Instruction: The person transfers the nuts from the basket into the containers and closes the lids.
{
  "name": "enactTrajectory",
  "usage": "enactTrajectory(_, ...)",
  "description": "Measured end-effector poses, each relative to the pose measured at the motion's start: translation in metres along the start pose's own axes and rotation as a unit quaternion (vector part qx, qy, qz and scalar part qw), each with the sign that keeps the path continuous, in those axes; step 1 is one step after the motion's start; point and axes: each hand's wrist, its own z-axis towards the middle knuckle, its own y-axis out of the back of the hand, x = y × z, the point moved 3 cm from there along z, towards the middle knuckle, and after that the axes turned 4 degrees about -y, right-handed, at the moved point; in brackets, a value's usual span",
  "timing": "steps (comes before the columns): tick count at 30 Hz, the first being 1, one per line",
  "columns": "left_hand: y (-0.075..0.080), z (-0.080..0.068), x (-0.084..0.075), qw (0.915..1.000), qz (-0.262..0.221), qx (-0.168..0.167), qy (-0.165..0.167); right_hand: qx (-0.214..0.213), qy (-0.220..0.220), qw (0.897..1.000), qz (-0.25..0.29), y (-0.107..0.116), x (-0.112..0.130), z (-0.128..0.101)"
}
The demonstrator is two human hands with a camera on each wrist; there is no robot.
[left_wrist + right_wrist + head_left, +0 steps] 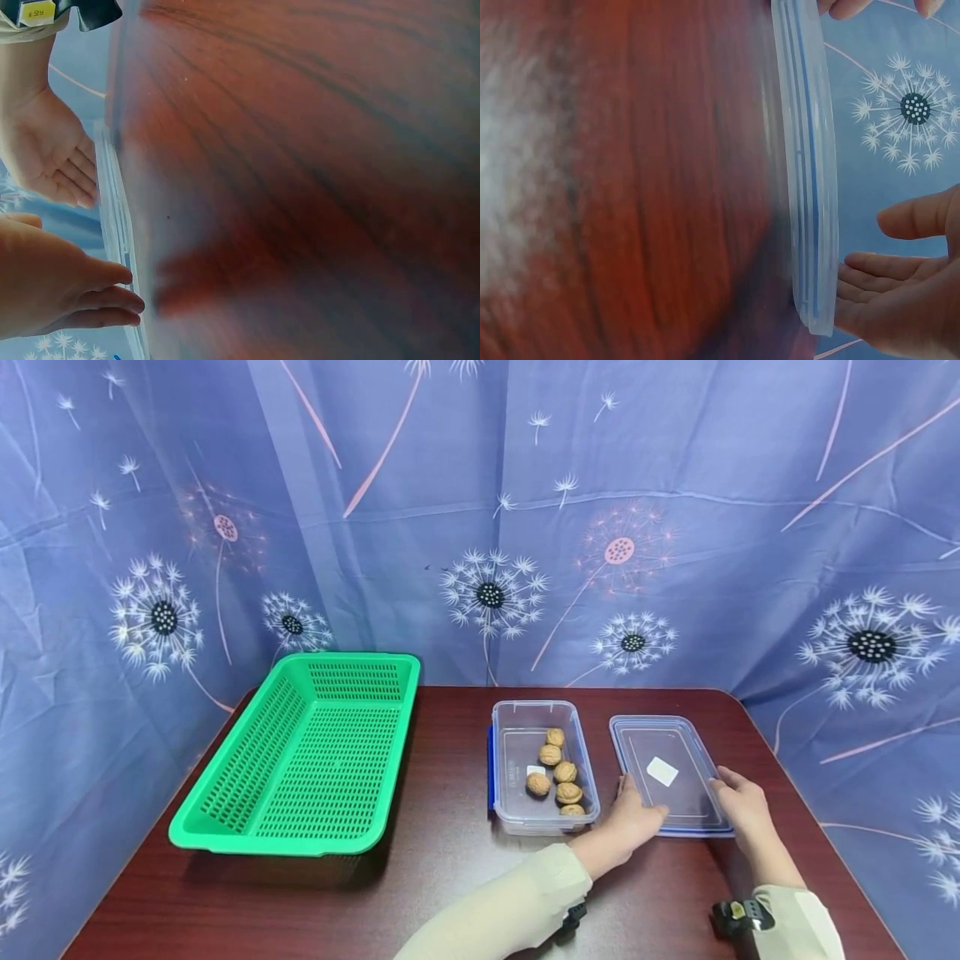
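A clear plastic lid (660, 747) with a blue rim lies flat on the dark wooden table (450, 885), right of a clear container (497, 760) holding several walnuts (558, 772). My left hand (633, 814) touches the lid's near left corner with straight fingers. My right hand (738, 802) sits at the lid's near right edge, fingers relaxed. In the left wrist view the left hand (67, 296) reaches the lid's edge (116, 217), and the right hand (45, 150) hovers beside it. The right wrist view shows the lid's rim (810, 187) and the right hand (900, 300) open next to it.
A green perforated basket (285, 845) stands on the left half of the table, with nothing in it. Blue dandelion-print cloth (480, 527) hangs behind and on both sides. The table's front edge lies near my sleeves.
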Motion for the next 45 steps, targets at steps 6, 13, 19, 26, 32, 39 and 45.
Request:
enactTrajectory(6, -0.001, -0.002, -0.003, 0.9999, -0.011, 0.005, -0.005, -0.004, -0.004, 1.0, 0.005, 0.001, 0.002, -0.002)
enactTrajectory(13, 0.0, -0.002, -0.012, 0.9999, 0.002, 0.005, -0.012, -0.013, 0.002, 1.0, 0.015, 0.005, 0.01, -0.006)
enactTrajectory(19, 0.001, -0.001, -0.02, 0.9997, 0.001, 0.004, -0.023, -0.028, 0.018, 0.999, 0.014, 0.009, 0.018, -0.006)
enactTrajectory(26, 0.007, 0.0, -0.031, 0.9995, 0.001, -0.003, -0.032, -0.026, 0.023, 0.999, 0.018, 0.012, 0.029, -0.004)
enactTrajectory(32, 0.017, -0.001, -0.043, 0.999, -0.008, -0.016, -0.04, -0.018, 0.031, 0.999, 0.023, 0.01, 0.043, -0.005)
enactTrajectory(39, 0.038, 0.0, -0.053, 0.9988, -0.028, -0.01, -0.04, -0.006, 0.038, 0.999, 0.029, 0.003, 0.062, -0.009)
enactTrajectory(45, 0.062, -0.002, -0.055, 0.9979, -0.045, -0.006, -0.046, 0.023, 0.041, 0.999, 0.025, -0.008, 0.077, -0.011)
